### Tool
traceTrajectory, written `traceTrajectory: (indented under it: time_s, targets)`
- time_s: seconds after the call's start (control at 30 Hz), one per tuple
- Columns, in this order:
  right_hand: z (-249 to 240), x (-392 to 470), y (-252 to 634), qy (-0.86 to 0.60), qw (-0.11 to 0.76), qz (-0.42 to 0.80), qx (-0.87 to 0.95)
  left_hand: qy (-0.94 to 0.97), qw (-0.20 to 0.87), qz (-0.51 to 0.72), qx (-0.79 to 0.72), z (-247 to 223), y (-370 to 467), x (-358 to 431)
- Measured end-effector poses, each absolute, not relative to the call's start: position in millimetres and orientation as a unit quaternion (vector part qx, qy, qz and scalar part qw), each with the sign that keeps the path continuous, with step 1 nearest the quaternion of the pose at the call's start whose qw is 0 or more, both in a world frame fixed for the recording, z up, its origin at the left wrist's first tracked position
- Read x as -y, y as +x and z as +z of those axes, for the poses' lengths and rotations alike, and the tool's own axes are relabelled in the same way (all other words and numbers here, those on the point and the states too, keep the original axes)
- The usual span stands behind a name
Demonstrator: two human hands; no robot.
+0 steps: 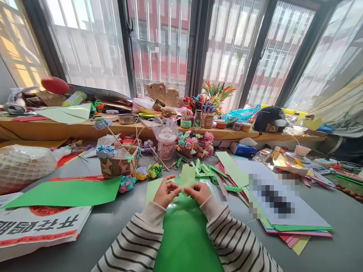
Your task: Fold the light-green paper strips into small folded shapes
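Note:
Both hands hold a pale green strip of paper (188, 176) upright over a shiny green mat (185, 234). My left hand (166, 192) pinches its lower left edge between thumb and fingers. On the other side, my right hand (200, 192) grips the lower right edge, thumb towards the middle. Behind the left hand lies a light green sheet (152, 189), partly covered. Cut green paper strips (211, 170) are heaped just beyond the right hand, with a pinkish ruler (222, 186) beside them.
A basket with paper flowers (117, 164) stands back left, near a green sheet (68, 191) on a printed bag (42, 230). Stacked coloured paper (300, 211) lies to the right. Behind are a plastic cup (166, 145), small flowers (194, 143) and a cluttered window ledge (159, 132).

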State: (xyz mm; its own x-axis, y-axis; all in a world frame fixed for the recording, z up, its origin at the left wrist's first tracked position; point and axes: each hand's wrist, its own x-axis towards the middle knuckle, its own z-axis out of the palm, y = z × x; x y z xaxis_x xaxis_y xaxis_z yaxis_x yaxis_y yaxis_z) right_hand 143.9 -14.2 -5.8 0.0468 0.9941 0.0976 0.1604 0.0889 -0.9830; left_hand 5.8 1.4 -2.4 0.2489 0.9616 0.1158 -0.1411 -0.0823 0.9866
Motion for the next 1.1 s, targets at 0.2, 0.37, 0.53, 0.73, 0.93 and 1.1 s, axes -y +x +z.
traceTrajectory:
  time_s: [0.2, 0.37, 0.53, 0.73, 0.93, 1.1]
  targets:
    - [-9.1, 11.8, 143.7, -0.519, 0.490, 0.432, 0.550, 0.545, 0.573, 0.491, -0.365, -2.0, 4.1, -1.3]
    - [-9.1, 11.0, 143.7, -0.525, 0.480, 0.431, 0.555, 0.527, 0.588, 0.492, -0.367, -3.8, 4.3, -2.4]
    - [-5.5, 14.4, 142.6, -0.500, 0.437, 0.482, 0.572, 0.507, 0.586, 0.492, -0.397, 1.0, 5.1, -1.9]
    - [-2.3, 19.3, 139.9, -0.468, 0.366, 0.503, 0.627, 0.483, 0.595, 0.508, -0.393, 7.0, 1.9, -1.6]
    - [2.3, 15.6, 143.8, -0.508, 0.469, 0.395, 0.605, 0.495, 0.602, 0.487, -0.394, 6.5, 2.6, 0.2]
    - [1.4, 13.7, 146.3, -0.508, 0.519, 0.347, 0.593, 0.505, 0.617, 0.464, -0.387, 3.4, 5.4, 1.0]
